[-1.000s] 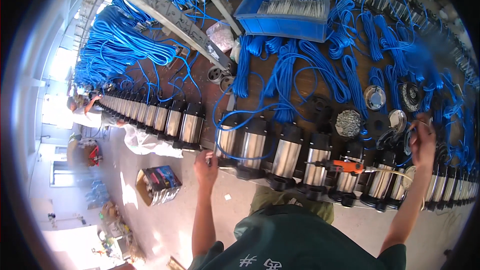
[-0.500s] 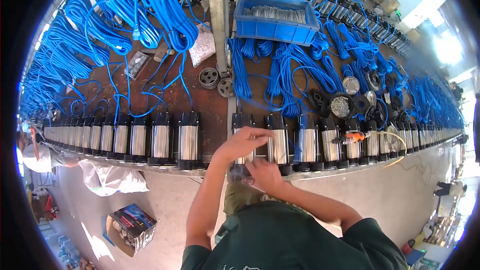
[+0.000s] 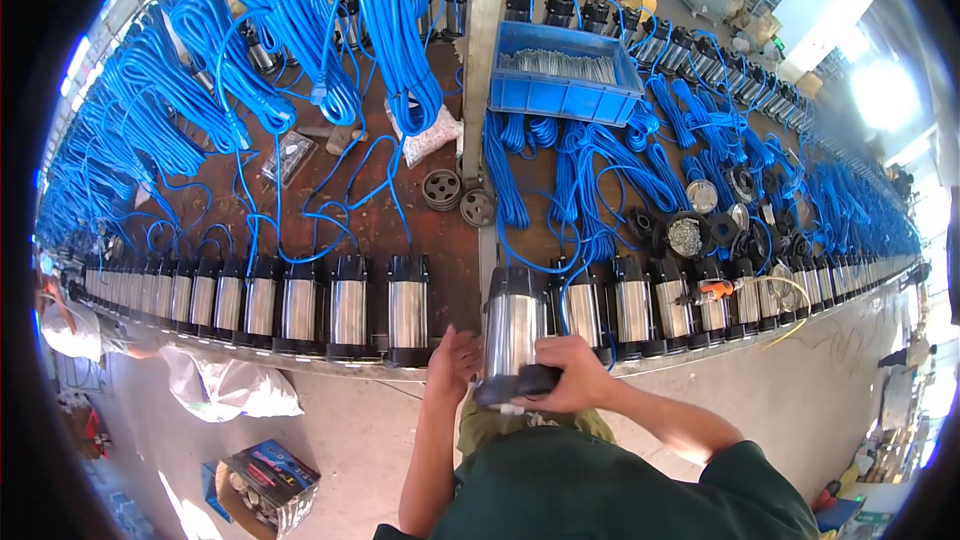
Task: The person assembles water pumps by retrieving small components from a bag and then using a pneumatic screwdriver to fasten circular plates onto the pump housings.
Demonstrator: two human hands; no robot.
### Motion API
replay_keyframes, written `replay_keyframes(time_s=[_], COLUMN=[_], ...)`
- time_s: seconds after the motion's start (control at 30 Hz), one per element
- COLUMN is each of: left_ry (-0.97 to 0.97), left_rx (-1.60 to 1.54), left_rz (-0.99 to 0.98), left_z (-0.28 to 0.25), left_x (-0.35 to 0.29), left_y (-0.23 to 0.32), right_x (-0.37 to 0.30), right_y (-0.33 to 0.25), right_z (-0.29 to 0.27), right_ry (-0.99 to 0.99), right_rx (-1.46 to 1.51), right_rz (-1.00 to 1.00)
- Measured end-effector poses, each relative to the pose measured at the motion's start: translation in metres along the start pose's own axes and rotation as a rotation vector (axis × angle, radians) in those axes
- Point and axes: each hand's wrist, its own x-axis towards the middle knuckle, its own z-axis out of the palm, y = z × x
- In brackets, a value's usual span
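At the bench's front edge I have a submersible pump, a steel cylinder with black ends, tilted with its base toward me. My right hand grips the black base from the right. My left hand is just left of the pump, fingers apart and holding nothing; contact with the casing cannot be made out. Next to it on the left stands another upright pump in a long row, and a further pump is close on the right. Blue cable runs down between the pumps on the right.
Bundled blue cables hang at the left. Behind the pumps lie a blue crate of metal rods, a bowl of small screws and an orange power screwdriver. A post rises mid-bench. An open carton sits on the floor.
The pump has come toward me and tilted. My left hand has dropped from its upper part to its left side; my right hand now grips the base. The view has shifted.
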Motion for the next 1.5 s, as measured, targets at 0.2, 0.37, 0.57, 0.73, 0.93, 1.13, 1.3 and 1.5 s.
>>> replay_keyframes(time_s=[0.2,0.37,0.57,0.73,0.93,1.13,1.3,1.5], left_ry=[-0.513,-0.097,0.082,0.152,0.243,0.196,0.139,0.157], left_rx=[-0.127,0.004,0.676,0.756,1.042,1.129,1.208,1.178], left_rz=[0.02,0.25,0.531,0.494,0.694,0.672,0.766,0.54], left_z=[0.079,0.06,-0.014,-0.018,0.007,0.019,0.021,0.008], left_x=[0.073,0.011,0.012,0.032,0.039,0.022,0.021,0.018], left_y=[0.048,0.024,-0.063,-0.092,-0.085,-0.072,-0.07,-0.066], right_x=[-0.041,-0.082,-0.1,-0.087,-0.084,-0.09,-0.083,-0.086], right_y=[-0.052,0.023,0.086,0.084,0.092,0.086,0.074,0.07], right_z=[-0.024,-0.04,-0.005,0.023,0.018,0.016,0.011,0.007], right_ry=[0.578,0.955,0.815,0.858,0.802,0.832,0.791,0.793], right_rx=[0.979,1.296,1.431,1.286,1.171,1.205,1.208,1.142], right_rz=[0.433,0.678,0.851,0.938,0.851,1.007,1.082,1.099])
